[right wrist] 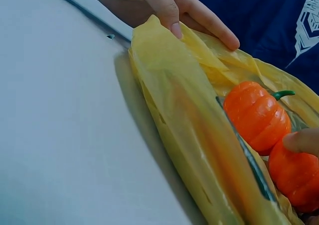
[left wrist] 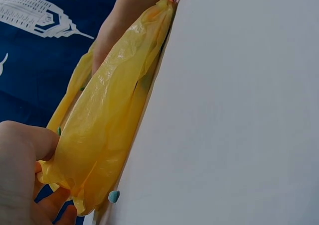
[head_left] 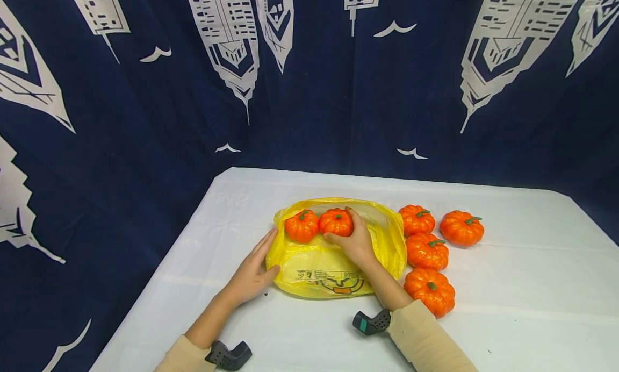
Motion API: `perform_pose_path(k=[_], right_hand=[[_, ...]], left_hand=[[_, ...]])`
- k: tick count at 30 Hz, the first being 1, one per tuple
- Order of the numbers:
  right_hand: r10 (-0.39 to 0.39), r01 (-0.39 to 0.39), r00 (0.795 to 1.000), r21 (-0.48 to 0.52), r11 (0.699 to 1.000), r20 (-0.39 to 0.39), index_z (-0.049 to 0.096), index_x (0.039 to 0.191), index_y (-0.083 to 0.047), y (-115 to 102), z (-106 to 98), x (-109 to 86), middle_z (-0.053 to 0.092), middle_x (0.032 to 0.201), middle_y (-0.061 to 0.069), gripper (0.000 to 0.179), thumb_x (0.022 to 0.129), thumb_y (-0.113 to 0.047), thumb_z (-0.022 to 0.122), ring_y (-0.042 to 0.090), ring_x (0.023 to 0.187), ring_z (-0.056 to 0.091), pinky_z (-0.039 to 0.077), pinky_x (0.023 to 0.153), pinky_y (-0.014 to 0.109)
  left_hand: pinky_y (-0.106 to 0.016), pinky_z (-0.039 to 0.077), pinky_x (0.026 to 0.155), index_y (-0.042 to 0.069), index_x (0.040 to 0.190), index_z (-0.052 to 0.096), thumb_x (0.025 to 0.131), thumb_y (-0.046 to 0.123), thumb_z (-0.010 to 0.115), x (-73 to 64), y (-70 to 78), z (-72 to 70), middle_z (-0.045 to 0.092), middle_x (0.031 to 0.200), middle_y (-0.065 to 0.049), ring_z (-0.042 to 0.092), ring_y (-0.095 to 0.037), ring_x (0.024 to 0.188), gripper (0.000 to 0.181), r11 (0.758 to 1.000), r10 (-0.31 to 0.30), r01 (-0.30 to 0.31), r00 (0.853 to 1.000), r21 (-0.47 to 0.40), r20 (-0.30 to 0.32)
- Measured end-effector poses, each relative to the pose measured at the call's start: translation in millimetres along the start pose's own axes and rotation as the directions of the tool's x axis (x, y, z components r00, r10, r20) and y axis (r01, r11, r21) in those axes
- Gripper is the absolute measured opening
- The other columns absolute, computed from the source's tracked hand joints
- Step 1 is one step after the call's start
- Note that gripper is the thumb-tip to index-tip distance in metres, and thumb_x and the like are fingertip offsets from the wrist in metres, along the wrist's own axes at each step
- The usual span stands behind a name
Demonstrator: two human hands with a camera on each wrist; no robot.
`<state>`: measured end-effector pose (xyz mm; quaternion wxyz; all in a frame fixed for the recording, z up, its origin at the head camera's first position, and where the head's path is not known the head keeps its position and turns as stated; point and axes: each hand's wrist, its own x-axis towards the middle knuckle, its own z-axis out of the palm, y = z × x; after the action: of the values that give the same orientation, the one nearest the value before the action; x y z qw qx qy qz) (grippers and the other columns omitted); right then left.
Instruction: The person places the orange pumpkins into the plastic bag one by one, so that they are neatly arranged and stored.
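Observation:
A yellow plastic bag [head_left: 309, 272] lies on the table with its mouth spread, showing two small orange pumpkins with green stems inside. My right hand [head_left: 357, 243] reaches into the bag and grips the right pumpkin [head_left: 335, 221] between thumb and fingers. Beside it sits the left pumpkin [head_left: 302, 228], touching or nearly touching it. Against the bag's left side rests my left hand [head_left: 251, 272], thumb apart from the mostly straight fingers. In the right wrist view, that left hand's thumb and fingers [right wrist: 212, 23] touch the bag's edge.
Right of the bag, several more pumpkins stand on the white table: one at the back [head_left: 417, 220], one in the middle [head_left: 426, 252], one in front [head_left: 429, 294] and one farther right [head_left: 461, 229]. A dark blue printed curtain [head_left: 319, 119] hangs behind.

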<state>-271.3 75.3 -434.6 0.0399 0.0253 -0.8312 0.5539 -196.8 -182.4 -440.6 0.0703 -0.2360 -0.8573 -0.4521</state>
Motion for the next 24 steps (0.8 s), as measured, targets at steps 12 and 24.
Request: perform_pose_path(k=[12,24], right_hand=[[0.012,-0.011,1.0,0.095,0.995,-0.01,0.027,0.152,-0.002,-4,-9,-2.4,0.031,0.153,0.022,0.092,0.078,-0.016,0.081,0.038,0.139,0.031,0.031,0.113,0.047],[-0.029,0.029,1.0,0.063,0.998,0.005,0.031,0.15,-0.002,-26,-30,-19.9,0.03,0.153,0.02,0.083,0.083,-0.017,0.078,0.036,0.14,0.029,0.028,0.114,0.048]], left_hand=[[-0.049,0.017,0.116,0.006,0.156,0.021,0.085,-0.002,0.061,-0.2,0.6,0.2,0.019,0.161,-0.011,0.018,-0.029,0.146,0.081,1.0,-0.008,0.008,1.0,0.005,-0.003],[-0.051,0.018,0.116,0.006,0.155,0.021,0.085,-0.002,0.061,-0.9,0.4,0.6,0.02,0.16,-0.011,0.019,-0.03,0.146,0.081,1.0,-0.002,0.002,1.0,0.006,-0.01]])
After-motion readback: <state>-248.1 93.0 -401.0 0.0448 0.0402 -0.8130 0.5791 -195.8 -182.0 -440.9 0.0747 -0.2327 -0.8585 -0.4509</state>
